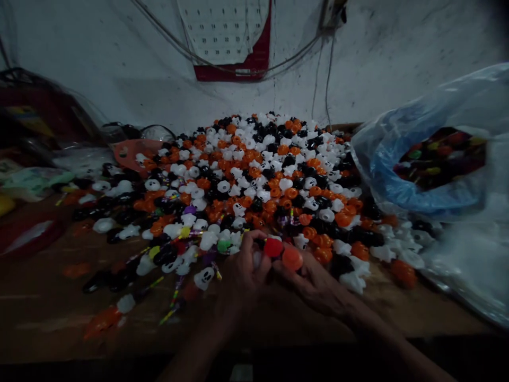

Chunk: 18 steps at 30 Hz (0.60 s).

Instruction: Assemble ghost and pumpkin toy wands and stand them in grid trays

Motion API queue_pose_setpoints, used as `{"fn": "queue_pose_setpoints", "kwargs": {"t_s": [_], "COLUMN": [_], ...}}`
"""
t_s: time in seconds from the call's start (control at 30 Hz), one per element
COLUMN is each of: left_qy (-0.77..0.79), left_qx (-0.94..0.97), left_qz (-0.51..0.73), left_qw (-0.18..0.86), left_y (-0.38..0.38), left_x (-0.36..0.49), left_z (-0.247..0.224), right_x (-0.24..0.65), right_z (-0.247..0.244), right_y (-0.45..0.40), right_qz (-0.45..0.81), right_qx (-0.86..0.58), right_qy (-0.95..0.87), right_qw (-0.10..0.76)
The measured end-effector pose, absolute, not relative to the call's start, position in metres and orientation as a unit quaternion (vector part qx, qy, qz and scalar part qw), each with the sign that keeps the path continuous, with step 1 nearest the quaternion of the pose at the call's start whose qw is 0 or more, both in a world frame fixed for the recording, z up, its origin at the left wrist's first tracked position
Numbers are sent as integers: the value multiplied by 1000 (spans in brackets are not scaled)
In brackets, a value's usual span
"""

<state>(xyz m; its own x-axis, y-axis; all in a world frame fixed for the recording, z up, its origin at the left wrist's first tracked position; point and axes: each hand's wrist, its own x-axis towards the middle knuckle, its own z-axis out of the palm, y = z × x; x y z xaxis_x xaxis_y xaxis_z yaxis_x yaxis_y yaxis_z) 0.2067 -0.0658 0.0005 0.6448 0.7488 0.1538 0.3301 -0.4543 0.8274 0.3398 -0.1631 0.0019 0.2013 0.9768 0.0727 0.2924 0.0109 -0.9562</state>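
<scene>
At the table's front, close together, are my two hands. My left hand (251,262) is closed, its fingers bent around a small red round cap (273,246); a pale bit shows between its thumb and fingers. Closed too, my right hand (308,278) grips an orange round plastic piece (292,259) right beside the red cap. Whether the two pieces touch is hard to tell in the dim light. Just beyond the hands spreads a large heap of small hollow plastic figures (246,156): orange pumpkins, white ghosts (204,278) and black pieces.
A clear plastic bag with a blue liner (429,196) stands open at right, with colourful small pieces inside. Thin striped sticks (175,297) lie at front left. An orange basket (137,154) sits behind the heap's left side. A calendar (230,32) hangs on the wall.
</scene>
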Motion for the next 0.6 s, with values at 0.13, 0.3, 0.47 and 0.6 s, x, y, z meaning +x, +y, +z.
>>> {"fn": "queue_pose_setpoints", "kwargs": {"t_s": [0.13,0.3,0.47,0.6], "left_qy": [299,350,392,393], "left_qx": [830,900,915,919], "left_qz": [250,160,61,19], "left_qw": [400,204,68,29], "left_y": [-53,-2,21,12], "left_x": [218,246,273,281], "left_z": [5,10,1,-6], "right_x": [348,377,385,388], "right_z": [-7,-23,-27,-31], "right_y": [-162,-157,-156,-154], "right_qz": [410,421,411,399], "right_qx": [-590,-608,-624,-641], "right_qy": [-464,-363,-351,-326], "right_qw": [518,567,565,569]}}
